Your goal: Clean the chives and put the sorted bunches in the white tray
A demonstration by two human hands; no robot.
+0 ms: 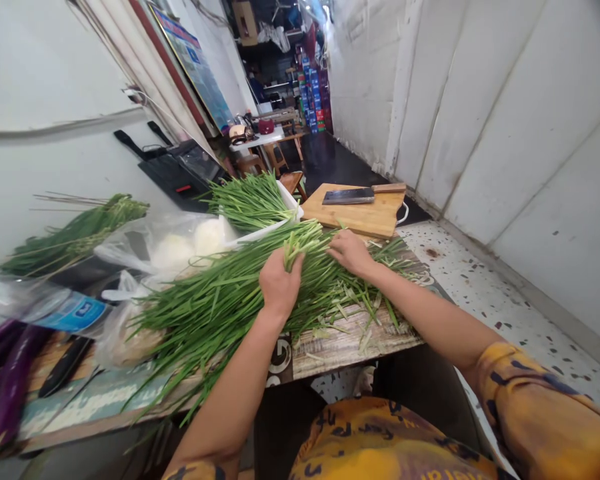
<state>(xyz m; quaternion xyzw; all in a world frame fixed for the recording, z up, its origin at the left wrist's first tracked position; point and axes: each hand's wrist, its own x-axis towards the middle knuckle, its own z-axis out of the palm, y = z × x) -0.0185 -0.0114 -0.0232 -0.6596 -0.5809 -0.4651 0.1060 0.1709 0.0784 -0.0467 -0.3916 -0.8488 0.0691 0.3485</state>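
Observation:
A long pile of green chive stalks [215, 300] lies across a worn wooden table [340, 343]. My left hand [280, 283] is closed round a small bunch of the stalks near their pale cut ends. My right hand [350, 252] rests on the pile just right of it, fingers curled into the stalks. Loose green trimmings [380, 293] are scattered under my right wrist.
A wooden cutting board [365, 213] with a cleaver [350, 195] lies beyond the pile. A white tub of more chives [253, 200], clear plastic bags [170, 247], another green bundle [75, 233], purple eggplants [5, 387] and a black-handled knife [63, 367] crowd the left. White wall on the right.

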